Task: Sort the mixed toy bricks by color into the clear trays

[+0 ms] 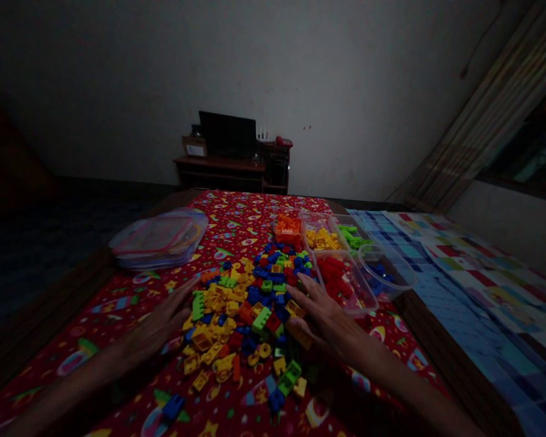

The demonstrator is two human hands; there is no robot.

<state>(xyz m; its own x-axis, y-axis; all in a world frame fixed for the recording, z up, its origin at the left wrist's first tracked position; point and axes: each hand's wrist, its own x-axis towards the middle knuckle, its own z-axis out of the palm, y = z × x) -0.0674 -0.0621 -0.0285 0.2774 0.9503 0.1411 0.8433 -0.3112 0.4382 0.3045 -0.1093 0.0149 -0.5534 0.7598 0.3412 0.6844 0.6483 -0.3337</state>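
A loose pile of toy bricks point(236, 309) in yellow, blue, green, red and orange lies on the red patterned cloth. My left hand point(164, 318) is at the pile's left edge, fingers extended, beside a green brick point(198, 305). On the right side of the pile my right hand point(321, 315) rests with its fingers spread over blue and yellow bricks. Neither hand holds anything that shows. Beyond my right hand stand clear containers with bricks sorted by colour: orange point(288, 227), yellow point(322, 239), green point(353, 237), red point(335, 278) and blue point(380, 273).
Stacked clear lids point(159, 238) lie at the left of the cloth. A blue brick point(173, 406) sits apart near the front. Behind the table is a desk point(221, 165) with a dark monitor point(228, 135). A bed with a checked cover point(441, 291) is at the right.
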